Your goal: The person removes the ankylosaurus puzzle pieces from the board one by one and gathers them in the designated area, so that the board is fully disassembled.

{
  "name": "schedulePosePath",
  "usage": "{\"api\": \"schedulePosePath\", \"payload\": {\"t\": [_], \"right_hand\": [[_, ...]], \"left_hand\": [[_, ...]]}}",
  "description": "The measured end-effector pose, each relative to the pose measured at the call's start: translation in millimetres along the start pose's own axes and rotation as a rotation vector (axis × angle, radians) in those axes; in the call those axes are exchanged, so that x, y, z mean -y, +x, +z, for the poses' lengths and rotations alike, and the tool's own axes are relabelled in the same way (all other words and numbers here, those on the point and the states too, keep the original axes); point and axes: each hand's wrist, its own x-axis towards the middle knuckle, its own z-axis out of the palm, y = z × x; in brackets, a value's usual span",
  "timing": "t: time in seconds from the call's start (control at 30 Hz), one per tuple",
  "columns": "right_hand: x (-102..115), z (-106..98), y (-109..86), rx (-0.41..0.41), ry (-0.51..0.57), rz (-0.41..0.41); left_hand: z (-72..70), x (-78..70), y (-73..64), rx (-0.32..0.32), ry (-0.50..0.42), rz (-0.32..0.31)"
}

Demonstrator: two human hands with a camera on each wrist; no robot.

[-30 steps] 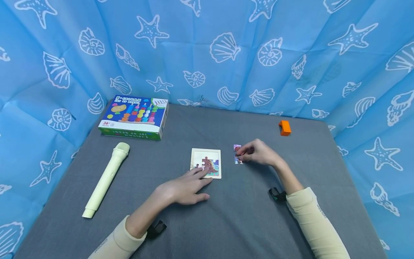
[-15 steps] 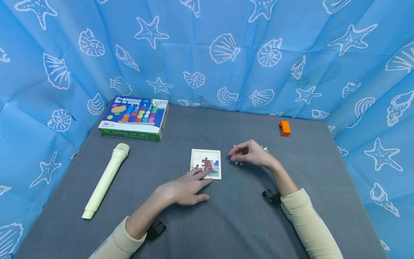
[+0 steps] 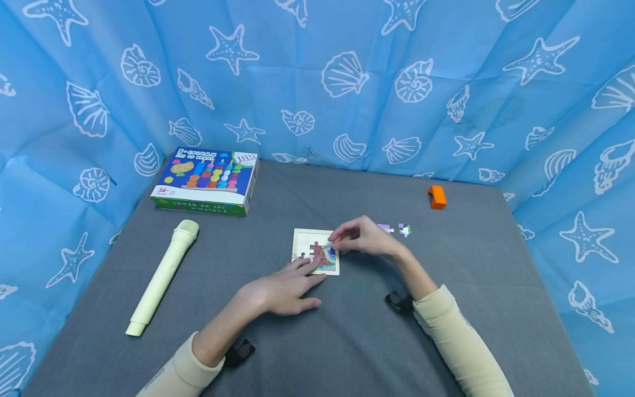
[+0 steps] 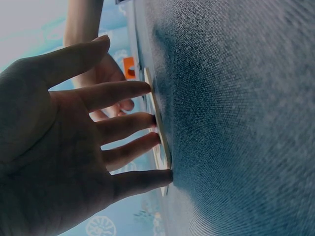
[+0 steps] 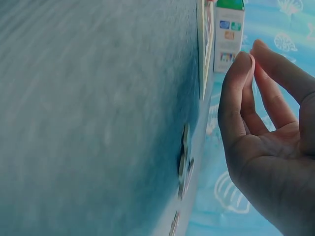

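Observation:
A small jigsaw board [image 3: 302, 230] with a pale rim lies mid-table, partly filled with joined brown and coloured pieces [image 3: 322, 253]. My left hand [image 3: 280, 288] rests its spread fingertips on the board's lower left; the left wrist view shows the straight fingers [image 4: 129, 125] touching its edge. Over the upper right corner is my right hand [image 3: 368, 237], thumb and fingertips pinching a puzzle piece that they mostly hide. In the right wrist view, that hand [image 5: 268, 118] is raised above the cloth, its tips together. Loose puzzle pieces [image 3: 404, 230] lie beyond it, partly covered.
A bead-set box [image 3: 203, 179] stands at the back left. In front of it lies a pale yellow toy microphone [image 3: 163, 275]. An orange arch block [image 3: 437, 197] sits at the back right. Grey cloth [image 3: 347, 342] covers the table, with a blue shell-print curtain [image 3: 307, 82] behind.
My right hand has moved left from the loose pieces to the board, pinching a piece, and several pieces behind it have come into view. My left hand has stayed in place.

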Motion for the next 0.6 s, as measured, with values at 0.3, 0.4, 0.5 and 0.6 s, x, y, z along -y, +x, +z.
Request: {"api": "schedulePosePath", "payload": {"t": [0.3,0.4,0.5,0.6], "right_hand": [[6,15,18.1,0.057,-0.031,-0.008],[6,19,24.1,0.062,-0.048,-0.009],[7,22,28.7,0.043,-0.088,0.006],[9,24,31.4,0.01,-0.145,0.024]], "left_hand": [[-0.3,1.4,0.0,-0.002,-0.004,0.017],[0.1,1.8,0.4,-0.001,-0.006,0.019],[0.3,2.0,0.7,0.002,-0.009,0.018],[0.6,2.1,1.1,0.004,-0.01,0.015]]}}
